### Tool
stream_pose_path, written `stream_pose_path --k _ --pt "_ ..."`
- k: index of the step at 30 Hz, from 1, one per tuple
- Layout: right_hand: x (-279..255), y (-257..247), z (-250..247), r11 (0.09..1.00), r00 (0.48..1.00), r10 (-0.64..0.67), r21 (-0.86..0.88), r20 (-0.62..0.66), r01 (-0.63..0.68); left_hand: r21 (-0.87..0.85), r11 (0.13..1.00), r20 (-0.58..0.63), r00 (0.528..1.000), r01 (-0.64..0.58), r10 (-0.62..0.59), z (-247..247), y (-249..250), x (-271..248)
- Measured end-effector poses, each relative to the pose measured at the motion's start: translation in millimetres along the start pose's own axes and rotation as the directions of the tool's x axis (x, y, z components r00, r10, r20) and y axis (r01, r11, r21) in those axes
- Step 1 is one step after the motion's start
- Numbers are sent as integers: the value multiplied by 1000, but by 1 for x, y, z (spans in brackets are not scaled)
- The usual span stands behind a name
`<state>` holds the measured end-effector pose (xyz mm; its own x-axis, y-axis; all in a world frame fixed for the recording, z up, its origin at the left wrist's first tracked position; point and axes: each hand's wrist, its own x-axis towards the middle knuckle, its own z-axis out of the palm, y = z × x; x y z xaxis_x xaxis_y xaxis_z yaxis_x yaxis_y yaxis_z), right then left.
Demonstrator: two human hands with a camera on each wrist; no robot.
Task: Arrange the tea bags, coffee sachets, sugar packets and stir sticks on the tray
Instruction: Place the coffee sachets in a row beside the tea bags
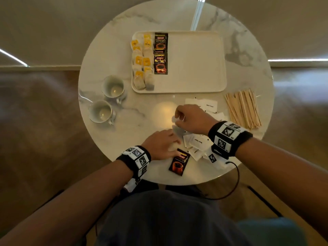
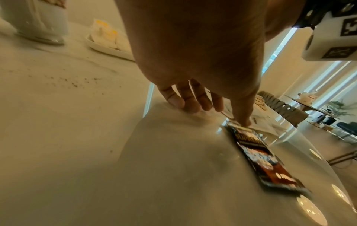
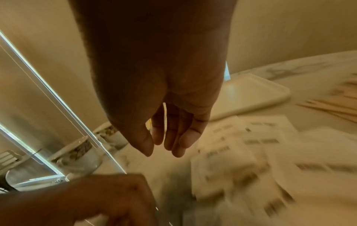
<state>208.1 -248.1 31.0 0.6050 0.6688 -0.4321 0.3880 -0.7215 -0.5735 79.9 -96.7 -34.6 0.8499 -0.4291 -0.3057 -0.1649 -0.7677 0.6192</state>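
Coffee sachet (image 1: 179,162) lies flat just beside my left hand (image 1: 160,145), whose spread fingers press the table (image 1: 124,135); it's thin and slick, so I'd lift 1 edge. My right hand (image 1: 192,118) hovers, fingers loose and empty.

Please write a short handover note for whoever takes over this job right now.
Left hand: flat on the table, thumb touching the loose sachet near the front edge.
Right hand: relaxed over the sugar packets, apparently holding nothing.
Done: tea bags in two columns at the left of the tray, two coffee sachets beside them.
Left: the loose sachet, the sugar packets scattered on the table, and the stir sticks lying right of them.
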Motion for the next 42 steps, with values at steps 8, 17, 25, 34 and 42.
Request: stream_pose_path --k 8,17,25,34,42 --pt "-41 19 36 997 996 52 50 70 -55 129 991 3 1000 -22 22 12 12 -5" --pt "-51 16 45 997 987 61 46 151 -68 63 992 59 992 109 -113 3 16 -5" --pt "-41 6 36 999 977 24 16 213 -28 -126 965 -18 972 229 -233 -30 4 -10" --pt "-15 -8 6 1000 995 -7 27 101 4 -211 949 -159 949 235 -271 -67 -12 -6" --pt "20 -10 -29 1000 1000 -21 9 -15 21 -273 929 -199 930 251 -310 -86 -28 7"
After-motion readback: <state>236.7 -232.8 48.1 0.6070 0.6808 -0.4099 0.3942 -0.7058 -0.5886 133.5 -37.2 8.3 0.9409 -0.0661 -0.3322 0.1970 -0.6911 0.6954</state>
